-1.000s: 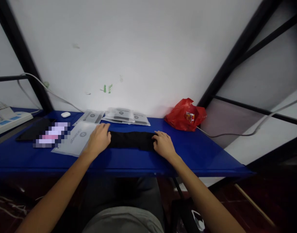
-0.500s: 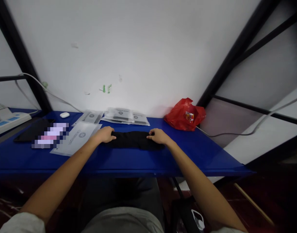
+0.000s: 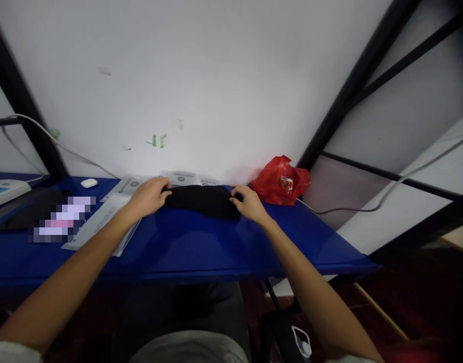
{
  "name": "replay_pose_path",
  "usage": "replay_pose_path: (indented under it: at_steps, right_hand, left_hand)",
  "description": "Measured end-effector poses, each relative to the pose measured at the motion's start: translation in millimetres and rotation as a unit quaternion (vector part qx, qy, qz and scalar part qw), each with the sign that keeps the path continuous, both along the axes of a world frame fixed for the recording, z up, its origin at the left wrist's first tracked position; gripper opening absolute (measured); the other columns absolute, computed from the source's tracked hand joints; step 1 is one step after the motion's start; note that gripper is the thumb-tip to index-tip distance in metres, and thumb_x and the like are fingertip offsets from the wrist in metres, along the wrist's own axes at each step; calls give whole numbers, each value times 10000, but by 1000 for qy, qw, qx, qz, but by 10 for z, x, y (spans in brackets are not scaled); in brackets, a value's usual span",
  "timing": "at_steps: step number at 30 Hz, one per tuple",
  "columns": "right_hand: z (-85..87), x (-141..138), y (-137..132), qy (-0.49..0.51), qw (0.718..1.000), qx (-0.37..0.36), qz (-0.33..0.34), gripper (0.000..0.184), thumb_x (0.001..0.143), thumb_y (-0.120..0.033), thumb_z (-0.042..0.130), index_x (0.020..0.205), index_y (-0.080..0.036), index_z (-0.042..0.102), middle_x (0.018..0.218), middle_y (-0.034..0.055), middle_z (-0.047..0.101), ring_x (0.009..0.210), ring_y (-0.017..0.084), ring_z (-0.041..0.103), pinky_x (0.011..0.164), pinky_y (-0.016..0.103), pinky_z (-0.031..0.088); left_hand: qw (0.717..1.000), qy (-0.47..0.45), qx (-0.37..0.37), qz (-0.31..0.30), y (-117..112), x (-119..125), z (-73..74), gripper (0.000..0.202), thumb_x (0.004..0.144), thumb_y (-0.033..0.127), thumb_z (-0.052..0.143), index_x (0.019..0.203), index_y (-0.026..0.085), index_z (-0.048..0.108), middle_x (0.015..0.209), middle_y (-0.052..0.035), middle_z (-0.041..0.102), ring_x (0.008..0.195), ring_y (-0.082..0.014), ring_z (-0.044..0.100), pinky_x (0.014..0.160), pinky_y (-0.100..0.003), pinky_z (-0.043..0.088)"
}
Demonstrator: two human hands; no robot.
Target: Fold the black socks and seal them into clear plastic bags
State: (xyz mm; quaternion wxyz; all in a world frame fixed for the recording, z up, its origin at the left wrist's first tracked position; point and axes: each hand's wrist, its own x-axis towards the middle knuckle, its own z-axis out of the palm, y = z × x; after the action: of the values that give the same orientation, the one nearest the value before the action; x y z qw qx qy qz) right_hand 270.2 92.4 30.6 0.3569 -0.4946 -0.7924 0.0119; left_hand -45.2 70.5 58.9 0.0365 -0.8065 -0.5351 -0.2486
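Observation:
A long piece of folded black cloth (image 3: 201, 199) is stretched between my hands above the blue table (image 3: 201, 247). My left hand (image 3: 150, 195) pinches its left end, close to the printed plastic bags. At the other end my right hand (image 3: 248, 202) grips the cloth between thumb and fingers. The cloth sags a little toward its lower right edge. What kind of garment it is, I cannot make out. Behind it, several flat translucent bags (image 3: 180, 178) with dark print lie partly hidden against the wall.
More printed bags (image 3: 99, 222) lie left of my left arm. Further left are a pixelated phone-like thing (image 3: 63, 218), a dark tablet-like slab (image 3: 23, 214), a white earphone case (image 3: 89, 183) and a power strip (image 3: 8, 191). A crumpled red plastic bag (image 3: 280, 181) sits at the back right.
Both hands have lifted the black cloth up and away from me, off its flatter position on the table. The view has shifted slightly to the right.

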Motion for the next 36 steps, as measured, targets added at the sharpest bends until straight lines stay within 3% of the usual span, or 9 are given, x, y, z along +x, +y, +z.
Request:
replay_pose_path:
  at_steps: [3,6,9,13,17,21,26,31,36]
  right_hand:
    - [101,96,-317,-26,996,-34,81,137,661,-73,522,688,-203,557,1189,67,607,1104,223,550,949,410,414]
    - [134,75,-584,-3,995,-47,82,164,691,-76,487,742,-207,574,1214,65,596,1144,215,533,984,422,391]
    - [77,-75,-705,8,998,-26,51,144,805,-182,485,882,-209,604,1182,80,616,1126,212,550,993,421,393]
    - [-132,-272,-710,-130,987,-84,34,321,853,-361,536,1098,-167,609,1211,131,610,1160,256,535,996,421,403]
    - [-340,-306,-602,-228,964,-138,-3,423,829,-376,591,1190,-155,585,1265,154,575,1222,298,485,1016,448,380]
    - [-367,-317,-431,-219,970,-103,-22,325,831,-314,601,1124,-175,625,1244,141,590,1199,285,500,1017,455,365]
    - [-282,-381,-287,-201,974,-104,13,55,787,-187,634,821,-195,676,1126,95,650,1125,250,551,941,374,422]
    - [-302,-362,-197,-194,971,-139,29,73,766,-219,653,838,-203,656,1117,87,647,1158,248,531,935,359,421]
    - [-217,-312,-271,-146,978,-133,67,61,750,-130,620,741,-188,634,1076,94,663,1160,232,535,938,358,417]
  left_hand:
    - [989,-46,-90,-112,-300,-135,156,238,828,423,506,805,210,608,889,-20,653,850,-188,583,800,-323,426]
    - [978,-96,-148,-111,-533,-162,138,311,845,487,466,824,219,623,885,-6,660,837,-172,591,786,-301,443]
    - [983,-64,-146,-93,-616,-68,-94,311,859,462,454,936,212,621,961,-31,652,892,-189,587,807,-313,450]
    - [986,69,-139,-63,-595,80,-500,385,872,420,457,1158,182,556,1142,-91,585,1047,-257,532,874,-379,428]
    - [982,120,-139,-31,-531,132,-687,399,902,388,422,1210,157,524,1167,-117,559,1087,-281,506,866,-386,428]
    - [983,130,-134,-3,-388,152,-667,361,909,369,424,1176,155,539,1171,-122,561,1096,-284,500,869,-382,423]
    - [983,106,-146,20,-206,182,-573,211,868,269,489,1031,180,589,1111,-95,601,1039,-253,543,825,-343,431]
    - [987,38,-153,10,-138,164,-539,152,824,259,530,947,201,599,998,-59,646,958,-237,587,770,-324,434]
    - [984,-64,-164,-13,-245,55,-431,154,809,313,525,901,209,594,850,-24,659,788,-190,608,686,-293,437]
